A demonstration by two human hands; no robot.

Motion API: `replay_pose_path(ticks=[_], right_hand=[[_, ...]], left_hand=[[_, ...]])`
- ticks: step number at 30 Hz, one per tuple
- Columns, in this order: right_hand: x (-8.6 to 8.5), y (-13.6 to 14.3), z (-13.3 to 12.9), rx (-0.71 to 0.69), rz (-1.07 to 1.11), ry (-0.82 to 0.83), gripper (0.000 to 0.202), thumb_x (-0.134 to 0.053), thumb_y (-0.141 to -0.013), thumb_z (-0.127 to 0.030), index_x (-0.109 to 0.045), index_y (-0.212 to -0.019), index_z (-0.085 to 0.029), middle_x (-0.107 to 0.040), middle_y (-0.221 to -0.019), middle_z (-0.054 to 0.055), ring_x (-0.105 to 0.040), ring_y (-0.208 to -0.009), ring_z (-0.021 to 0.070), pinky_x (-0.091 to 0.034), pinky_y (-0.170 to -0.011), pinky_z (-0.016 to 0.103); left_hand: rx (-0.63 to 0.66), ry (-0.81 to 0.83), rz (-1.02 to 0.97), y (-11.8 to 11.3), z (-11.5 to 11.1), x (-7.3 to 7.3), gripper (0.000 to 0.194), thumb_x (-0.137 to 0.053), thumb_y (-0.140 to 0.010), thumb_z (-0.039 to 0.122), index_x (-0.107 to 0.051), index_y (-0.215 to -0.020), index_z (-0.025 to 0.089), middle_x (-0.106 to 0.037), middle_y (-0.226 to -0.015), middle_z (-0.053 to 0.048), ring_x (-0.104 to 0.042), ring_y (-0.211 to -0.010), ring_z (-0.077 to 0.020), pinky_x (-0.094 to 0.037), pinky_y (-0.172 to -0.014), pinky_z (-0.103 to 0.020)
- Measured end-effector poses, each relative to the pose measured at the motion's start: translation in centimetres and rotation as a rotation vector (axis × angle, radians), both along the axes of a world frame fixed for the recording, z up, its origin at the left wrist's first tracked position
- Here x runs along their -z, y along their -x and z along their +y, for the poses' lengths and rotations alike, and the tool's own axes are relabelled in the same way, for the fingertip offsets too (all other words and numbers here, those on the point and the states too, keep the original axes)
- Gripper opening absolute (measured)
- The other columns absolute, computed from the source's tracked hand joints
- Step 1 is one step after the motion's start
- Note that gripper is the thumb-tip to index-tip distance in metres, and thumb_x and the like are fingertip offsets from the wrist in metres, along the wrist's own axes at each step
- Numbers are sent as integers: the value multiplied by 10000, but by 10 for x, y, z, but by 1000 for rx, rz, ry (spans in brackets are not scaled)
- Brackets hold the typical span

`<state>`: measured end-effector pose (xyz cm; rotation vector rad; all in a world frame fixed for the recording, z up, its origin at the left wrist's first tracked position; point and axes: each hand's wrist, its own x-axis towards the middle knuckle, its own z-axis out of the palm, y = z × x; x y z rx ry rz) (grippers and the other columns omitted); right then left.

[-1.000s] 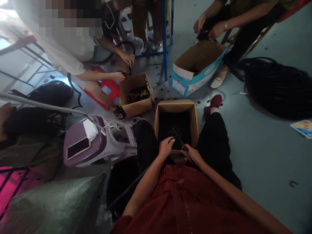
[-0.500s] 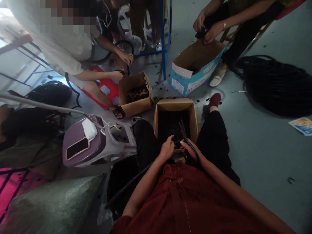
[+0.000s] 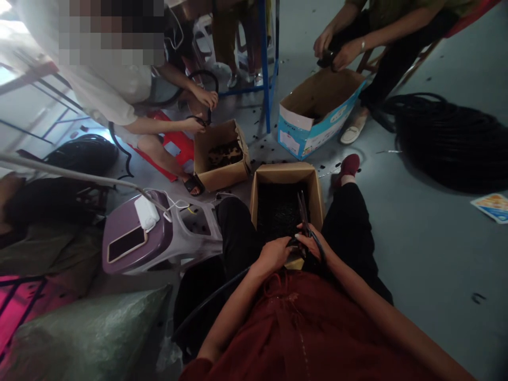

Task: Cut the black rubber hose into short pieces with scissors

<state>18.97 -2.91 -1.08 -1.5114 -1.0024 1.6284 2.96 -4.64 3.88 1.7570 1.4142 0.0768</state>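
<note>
Grey floor surrounds an open cardboard box (image 3: 286, 173) (dark pieces inside). At its near edge, the left hand (image 3: 273, 255) curls around black tubing (image 3: 292, 243); just right, the right hand (image 3: 313, 246) grips scissors (image 3: 304, 214) pointing over the box.

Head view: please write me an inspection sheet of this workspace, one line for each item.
Surface: grey floor, with small black bits scattered on it.
Job's things: open cardboard box between the person's knees, holding dark pieces; scissors over it; black tube running off to the lower left.
Clutter: purple stool with phone and white charger; green sack.
Hands: left hand on the tube end; right hand grips the scissors.
Cables: big black coil at right.
Surroundings: two more boxes, with other people's hands working above them.
</note>
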Motion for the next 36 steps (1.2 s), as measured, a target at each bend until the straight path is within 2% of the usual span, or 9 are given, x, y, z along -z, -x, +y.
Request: replay_pose_path(ticks=[5, 11, 14, 19, 24, 26, 30, 33, 36], right_hand=[[-1, 0, 4, 37, 39, 40, 533, -684, -577, -462, -457, -998, -227, -515, -681, -65, -516, -491, 110, -416, -449, 251], [-4, 2, 0, 106, 54, 80, 565, -663, -571, -486, -455, -1031, -234, -551, -744, -34, -584, -567, 138, -484, -525, 281], [-3, 1, 0, 126, 34, 74, 540, -633, -577, -478, -452, -1023, -234, -577, -797, -12, -603, -604, 145, -501, -565, 294], [1, -1, 3, 72, -16, 58, 493, -621, -577, -397, -460, -1010, -226, -584, -777, -18, -575, -562, 128, -475, -529, 269], [2, -4, 4, 70, -15, 49, 465, -624, -601, -385, -478, -1010, -221, -603, -778, -17, -586, -555, 132, -478, -527, 270], [2, -4, 3, 84, -18, 30, 470, -625, -620, -408, -477, -1022, -214, -600, -750, -20, -596, -561, 138, -488, -538, 275], [8, -7, -1, 70, -92, 26, 477, -618, -659, -437, -470, -1049, -205, -580, -655, -39, -583, -529, 141, -479, -511, 265], [15, -15, -8, -44, -166, -10, 452, -580, -716, -435, -480, -1090, -201, -594, -673, -29, -583, -540, 144, -486, -530, 272], [17, -25, -18, -231, -322, -67, 426, -587, -757, -422, -536, -1118, -202, -662, -793, 28, -633, -668, 182, -499, -631, 300]], left_hand=[[-85, 13, -25, -1, 2, 2, 356, -477, -868, 274, -606, -1189, 195, -647, -1182, -74, -598, -1060, -190, -440, -934, -282], [-272, 120, -256, 1, 9, 28, 328, -481, -860, 345, -690, -1008, 141, -701, -945, -56, -613, -855, -168, -455, -765, -259], [-343, 188, -344, 2, 11, 39, 327, -515, -833, 350, -684, -1009, 131, -681, -846, -31, -577, -748, -136, -435, -673, -230], [-377, 338, -422, 1, 12, 48, 333, -533, -819, 331, -657, -1051, 126, -600, -695, 8, -477, -565, -81, -381, -555, -201], [-384, 468, -573, 0, 16, 48, 303, -512, -839, 320, -652, -998, 105, -584, -677, 11, -469, -548, -59, -367, -541, -182], [-448, 453, -620, 0, 17, 47, 310, -555, -813, 349, -657, -974, 104, -577, -663, 19, -446, -525, -49, -349, -523, -177], [-706, 324, -727, 6, 22, 46, 386, -609, -769, 374, -643, -1032, 93, -588, -685, 10, -446, -511, -45, -337, -503, -181], [-820, 231, -751, 11, 24, 44, 415, -602, -777, 378, -630, -1082, 99, -597, -721, -1, -453, -539, -43, -359, -525, -178], [-884, 171, -743, 12, 25, 45, 421, -633, -753, 368, -643, -1080, 102, -612, -727, -8, -469, -556, -46, -381, -547, -181]])
